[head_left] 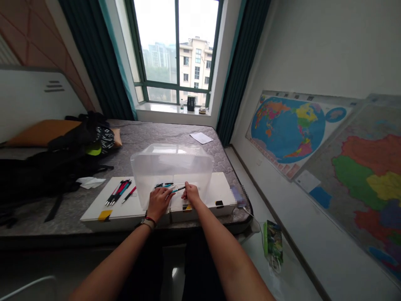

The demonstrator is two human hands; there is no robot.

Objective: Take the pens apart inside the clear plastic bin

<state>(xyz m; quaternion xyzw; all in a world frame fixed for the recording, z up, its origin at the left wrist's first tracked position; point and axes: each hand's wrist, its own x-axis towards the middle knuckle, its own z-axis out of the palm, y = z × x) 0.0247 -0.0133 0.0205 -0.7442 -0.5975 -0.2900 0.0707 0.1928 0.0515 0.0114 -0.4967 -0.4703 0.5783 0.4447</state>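
A pen [179,189] with a blue part and a black end spans the space between my two hands. The fingers of my right hand [191,195] are closed on its black end. My left hand [159,203], wearing a wristband, has its fingers bent around the pen's blue end. Behind my hands a clear plastic bin [172,165] lies on its side, its opening facing me. Several more pens [163,185] lie inside it, partly hidden by my left hand. To the left, several red, black and blue pens [119,191] lie grouped on a white box [103,207], with one red pen [129,195] apart from them.
A second white box [219,184] is under the bin's right side. Both boxes rest on a grey mattress [122,133]. A black bag [40,179] and a crumpled tissue [90,182] lie left, a paper sheet [201,138] farther back. A green carton [272,242] stands at lower right.
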